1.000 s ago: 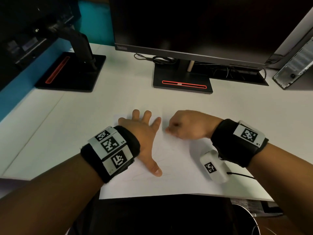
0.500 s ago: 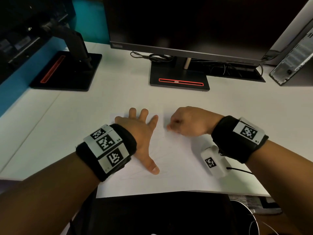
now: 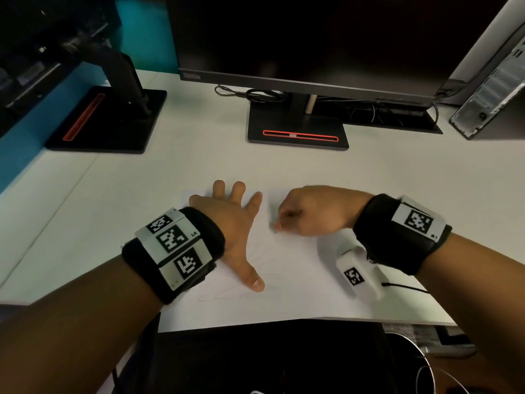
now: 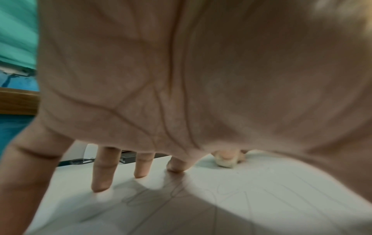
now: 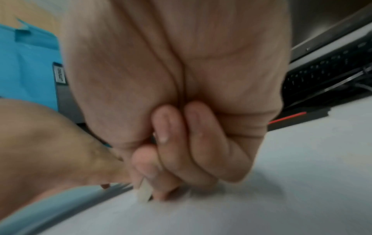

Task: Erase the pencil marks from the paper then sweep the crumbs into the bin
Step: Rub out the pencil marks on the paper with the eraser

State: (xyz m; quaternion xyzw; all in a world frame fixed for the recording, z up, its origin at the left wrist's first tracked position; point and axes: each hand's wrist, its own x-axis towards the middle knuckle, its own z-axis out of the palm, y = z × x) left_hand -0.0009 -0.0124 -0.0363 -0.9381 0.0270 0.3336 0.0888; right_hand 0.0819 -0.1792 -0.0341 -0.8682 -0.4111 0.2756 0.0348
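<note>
A white sheet of paper (image 3: 295, 280) with faint pencil scribbles (image 3: 238, 294) lies at the desk's near edge. My left hand (image 3: 233, 220) lies flat on the paper's left part with fingers spread, and the left wrist view shows the fingers (image 4: 102, 171) pressing down on the sheet (image 4: 261, 198). My right hand (image 3: 306, 211) is curled and pinches a small pale eraser (image 5: 144, 193) whose end touches the paper (image 5: 241, 214). In the head view the eraser is hidden by the fingers. In the left wrist view the eraser (image 4: 225, 163) shows beyond the palm.
A monitor stand (image 3: 298, 132) sits behind the paper, and a second stand (image 3: 105, 120) is at back left. A computer case (image 3: 488, 89) stands at back right. Below the desk's near edge, at lower right, a round rim (image 3: 412, 345) shows in the dark.
My right hand has shifted slightly over the paper's upper middle while pinching the eraser. The left hand stays flat on the sheet. The head view moved a little.
</note>
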